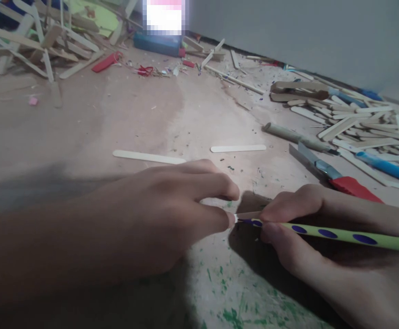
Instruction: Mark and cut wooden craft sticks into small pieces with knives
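Note:
A yellow-green pencil (345, 235) with purple oval spots is gripped in my right hand (317, 242), close to its dark tip. The tip points left and meets a pale craft stick (249, 214), mostly covered by fingers. My left hand (182, 205) reaches in from the left, its thumb pressing on this stick just by the pencil tip. The left index finger is bent above the thumb, with a gap between them. Two more craft sticks lie beyond my hands, one (144, 156) partly behind my left hand and another (238, 148) farther right.
A red-handled pair of scissors or cutter (353, 188) lies beyond my right hand, its blade pointing back left. Near it are a brownish rod (295, 136), a blue pen (389, 169) and a stick heap (364, 121). More sticks (45, 45) crowd the back left, beside a blue box (157, 44).

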`<state>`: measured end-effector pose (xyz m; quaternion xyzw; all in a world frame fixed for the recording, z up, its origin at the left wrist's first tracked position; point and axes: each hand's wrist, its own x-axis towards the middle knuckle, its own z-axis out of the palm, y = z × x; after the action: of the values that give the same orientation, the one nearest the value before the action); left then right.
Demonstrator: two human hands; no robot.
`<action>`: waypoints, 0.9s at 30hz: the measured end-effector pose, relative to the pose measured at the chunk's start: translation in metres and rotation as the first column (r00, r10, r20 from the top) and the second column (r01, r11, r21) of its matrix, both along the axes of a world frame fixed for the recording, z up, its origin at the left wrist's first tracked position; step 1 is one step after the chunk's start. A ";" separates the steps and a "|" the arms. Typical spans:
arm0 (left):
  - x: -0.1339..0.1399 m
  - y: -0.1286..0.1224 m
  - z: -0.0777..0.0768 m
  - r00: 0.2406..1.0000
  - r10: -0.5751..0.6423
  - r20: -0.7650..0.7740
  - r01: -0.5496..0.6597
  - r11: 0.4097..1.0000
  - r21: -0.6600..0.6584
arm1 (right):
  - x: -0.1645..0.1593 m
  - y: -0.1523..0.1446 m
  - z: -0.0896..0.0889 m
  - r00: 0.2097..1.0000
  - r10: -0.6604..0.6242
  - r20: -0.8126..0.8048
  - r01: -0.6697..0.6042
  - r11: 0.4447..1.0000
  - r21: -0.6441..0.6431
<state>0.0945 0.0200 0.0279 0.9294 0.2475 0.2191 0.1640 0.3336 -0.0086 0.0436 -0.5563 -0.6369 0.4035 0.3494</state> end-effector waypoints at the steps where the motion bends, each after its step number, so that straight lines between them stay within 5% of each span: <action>1: 0.000 0.000 0.000 1.000 0.002 0.008 -0.002 1.000 0.000 | 0.000 -0.001 0.000 1.000 -0.005 -0.004 0.005 1.000 -0.002; 27: 0.001 0.004 -0.001 0.999 -0.034 -0.011 0.034 0.999 0.026 | 0.001 0.000 -0.002 1.000 -0.015 0.020 0.014 0.999 0.048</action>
<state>0.0955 0.0243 0.0274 0.9367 0.2298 0.2143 0.1544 0.3347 -0.0087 0.0418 -0.5565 -0.6459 0.3799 0.3589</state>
